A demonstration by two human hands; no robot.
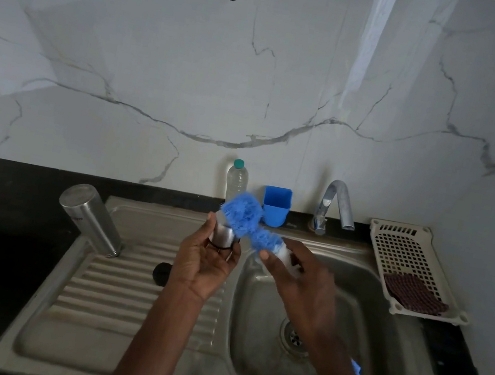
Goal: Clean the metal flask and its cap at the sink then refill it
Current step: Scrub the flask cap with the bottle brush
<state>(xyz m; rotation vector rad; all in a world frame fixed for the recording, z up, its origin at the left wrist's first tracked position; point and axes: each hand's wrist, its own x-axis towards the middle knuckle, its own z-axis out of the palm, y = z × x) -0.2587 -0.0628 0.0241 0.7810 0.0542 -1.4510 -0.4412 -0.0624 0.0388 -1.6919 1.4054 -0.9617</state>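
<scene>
My left hand [205, 262] grips a small steel cap [223, 235] with a black ring at its base, held above the sink's draining board. My right hand [296, 277] holds a blue bristle brush [246, 216] by its whitish handle, and the blurred bristles lie against the cap's top. The brush handle's blue end [356, 369] shows beyond my right forearm. The metal flask [90, 218] stands upside down and tilted at the left of the draining board [110, 292]. A small black part [161, 272] lies on the board near my left wrist.
The sink basin [309, 355] with its drain lies under my right arm. The tap [336, 207] stands behind it. A clear plastic bottle [236, 179] and a blue cup [276, 205] stand at the wall. A white tray [408, 256] holding a dark scrubber [415, 294] is at the right.
</scene>
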